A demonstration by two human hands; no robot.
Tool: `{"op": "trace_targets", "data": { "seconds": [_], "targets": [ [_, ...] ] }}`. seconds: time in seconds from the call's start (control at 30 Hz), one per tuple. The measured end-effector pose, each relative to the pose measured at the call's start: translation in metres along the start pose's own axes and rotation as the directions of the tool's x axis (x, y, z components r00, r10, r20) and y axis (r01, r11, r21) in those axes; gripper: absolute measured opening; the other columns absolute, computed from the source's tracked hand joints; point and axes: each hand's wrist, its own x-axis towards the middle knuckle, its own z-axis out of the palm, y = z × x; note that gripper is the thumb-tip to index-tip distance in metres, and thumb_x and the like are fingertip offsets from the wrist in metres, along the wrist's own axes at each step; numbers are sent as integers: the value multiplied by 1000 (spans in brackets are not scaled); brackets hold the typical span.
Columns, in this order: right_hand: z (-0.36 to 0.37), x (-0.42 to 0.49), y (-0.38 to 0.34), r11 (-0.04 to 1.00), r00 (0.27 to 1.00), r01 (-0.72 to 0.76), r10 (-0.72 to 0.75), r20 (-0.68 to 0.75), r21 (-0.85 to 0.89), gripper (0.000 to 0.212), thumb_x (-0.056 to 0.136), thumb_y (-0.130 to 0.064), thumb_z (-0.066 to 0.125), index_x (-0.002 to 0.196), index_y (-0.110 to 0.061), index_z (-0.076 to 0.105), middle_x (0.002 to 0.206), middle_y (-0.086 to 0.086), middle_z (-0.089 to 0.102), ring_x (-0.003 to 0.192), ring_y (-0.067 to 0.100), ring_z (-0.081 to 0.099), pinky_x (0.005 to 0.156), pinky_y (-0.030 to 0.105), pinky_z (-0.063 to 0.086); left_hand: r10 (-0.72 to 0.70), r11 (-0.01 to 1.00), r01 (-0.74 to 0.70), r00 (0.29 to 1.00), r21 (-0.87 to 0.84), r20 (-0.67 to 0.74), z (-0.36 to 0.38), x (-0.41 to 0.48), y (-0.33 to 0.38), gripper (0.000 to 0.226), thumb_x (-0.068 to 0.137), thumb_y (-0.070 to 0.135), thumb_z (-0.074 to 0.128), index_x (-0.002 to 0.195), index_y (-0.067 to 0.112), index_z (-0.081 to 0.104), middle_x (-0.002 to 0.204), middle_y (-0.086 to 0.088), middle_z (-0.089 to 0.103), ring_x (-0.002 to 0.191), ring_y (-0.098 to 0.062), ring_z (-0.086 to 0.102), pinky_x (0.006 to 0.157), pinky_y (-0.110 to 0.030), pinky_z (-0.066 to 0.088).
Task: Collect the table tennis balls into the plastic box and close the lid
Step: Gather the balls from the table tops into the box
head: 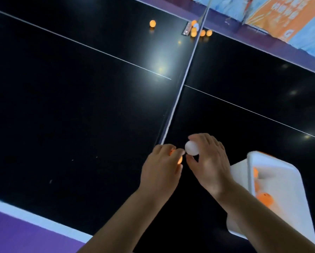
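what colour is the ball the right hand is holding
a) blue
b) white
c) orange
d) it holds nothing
b: the right hand pinches a white ball between its fingers and thumb near the net, while the left hand grips orange balls.

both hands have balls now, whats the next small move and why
Probably swing the right hand, gripping the white ball, over to the box just right of it and drop the ball in. The left hand also holds an orange ball, and more balls lie at the net's far end.
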Motion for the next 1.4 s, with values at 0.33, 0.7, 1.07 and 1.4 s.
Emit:
{"op": "trace_targets", "data": {
  "seconds": [0.33,0.7,1.07,1.4],
  "targets": [
    [-78,-129,160,933,933,-360,360,6,-3,43,69,-17,81,108,-12,62,99,4,70,87,29,65,79,36,45,271,962,-270,942,-34,195,94,1,156,41,75,37,73,113,26,63,101,8,68,89,-15,63,67,-28,54],
    [-90,-213,263,916,920,-382,390,47,-120,41,60,-16,86,97,-15,69,107,8,66,100,31,62,77,43,55,193,940,-273,920,206,341,176,-29,229,52,90,37,54,138,26,37,149,4,33,141,-19,18,113,-36,18],
    [-74,-216,261,824,822,-561,566,62,-82,38,76,1,68,111,-12,65,116,15,52,100,30,60,70,35,56,-114,982,72,964,176,241,178,-55,225,56,89,30,54,138,25,28,142,-3,36,123,-15,40,90,-26,50],
    [-79,-202,167,892,892,-452,452,-21,28,32,76,4,64,105,-9,65,113,14,51,99,30,58,73,37,54,-119,986,110,991,126,69,89,-93,179,49,96,19,45,143,20,31,145,0,34,128,-13,38,94,-21,43]
  ]
}}
